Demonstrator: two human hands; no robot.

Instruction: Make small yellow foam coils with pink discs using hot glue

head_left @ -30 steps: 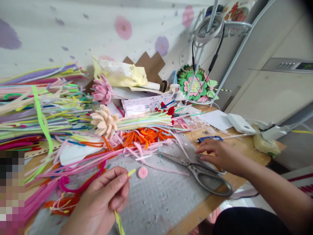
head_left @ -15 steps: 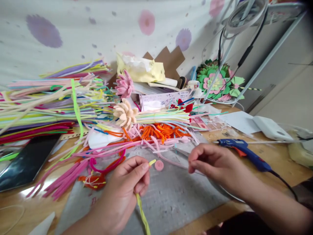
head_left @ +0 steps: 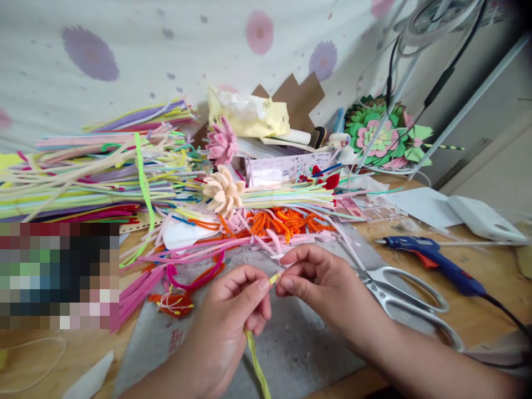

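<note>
My left hand pinches a thin yellow-green strip, perhaps tape. Its short pale yellow tip pokes out past the thumb and forefinger, and the longer tail hangs below the palm. My right hand has come up to that tip, thumb and fingertips closed on it. Both hands are over a grey cutting mat. Just right of my right wrist lies a pair of silver-handled scissors, partly hidden by the hand. The small pink disc seen earlier is hidden behind my fingers.
Bundles of coloured pipe cleaners fill the left and back. A cream fuzzy flower and a pink one stand among them. Orange pipe cleaners lie behind my hands. A blue glue gun with a cord rests at right.
My right hand has moved left to the strip's tip and closed on it. The scissors are now uncovered, and the pink disc has gone out of sight. The view has shifted slightly left.
</note>
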